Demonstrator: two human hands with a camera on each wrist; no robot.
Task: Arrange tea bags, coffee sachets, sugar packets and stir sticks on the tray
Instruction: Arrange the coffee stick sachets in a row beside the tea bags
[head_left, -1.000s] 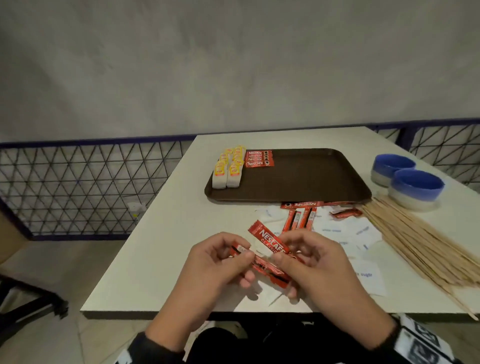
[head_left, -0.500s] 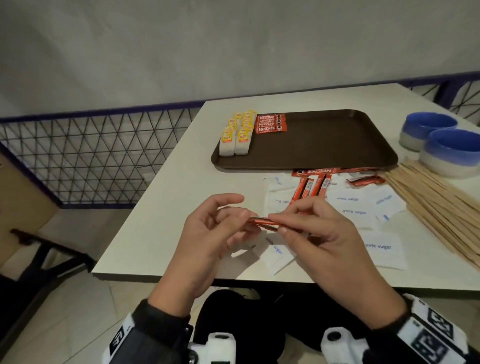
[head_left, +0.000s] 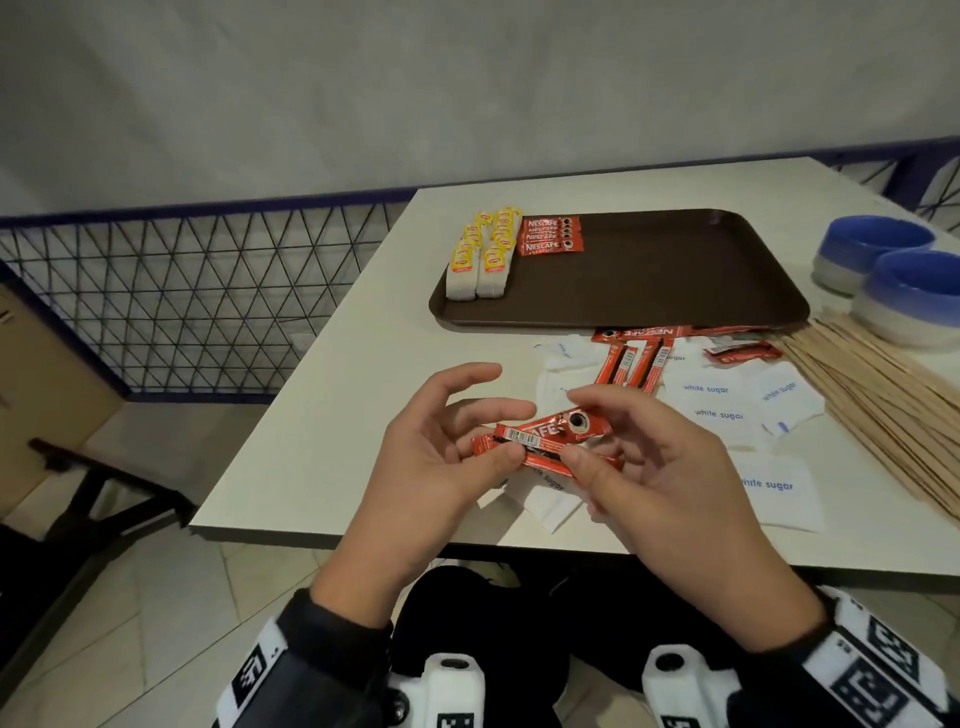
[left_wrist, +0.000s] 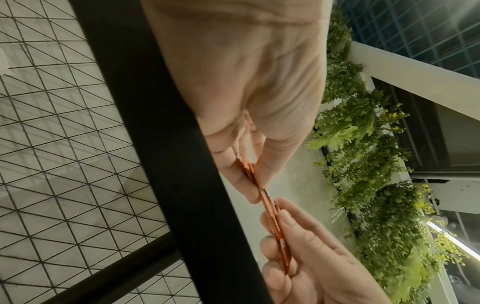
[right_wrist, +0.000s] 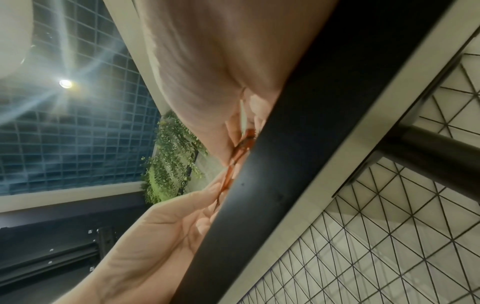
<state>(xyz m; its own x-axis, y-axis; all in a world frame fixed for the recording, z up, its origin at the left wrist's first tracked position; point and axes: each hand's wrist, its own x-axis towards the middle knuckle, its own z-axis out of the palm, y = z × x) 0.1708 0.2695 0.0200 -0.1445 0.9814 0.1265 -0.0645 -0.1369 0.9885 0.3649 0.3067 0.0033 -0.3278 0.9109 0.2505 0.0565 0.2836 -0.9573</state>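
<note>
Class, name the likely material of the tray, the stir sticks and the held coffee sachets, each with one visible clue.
Tray: probably moulded plastic, matte brown, rounded rim.
Stir sticks: pale wood, thin flat strips.
Coffee sachets: glossy foil-like film, creased, catching light.

I see the tray (head_left: 649, 270) lying toward the far side of the desk (head_left: 332, 415). In its far-left corner stand two rows of tea bags (head_left: 480, 254), with coffee sachets (head_left: 550, 236) just to their right. Nearer me, on the desk before the tray, lie loose coffee sachets (head_left: 636, 358) among sugar packets (head_left: 719, 402); stir sticks (head_left: 883, 400) fan out to their right, behind which sit two bowls (head_left: 893, 275). Nearest me, above the desk's near edge, my left hand (head_left: 431, 467) and right hand (head_left: 670, 473) hold a few sachets (head_left: 540, 441) between them.
</note>
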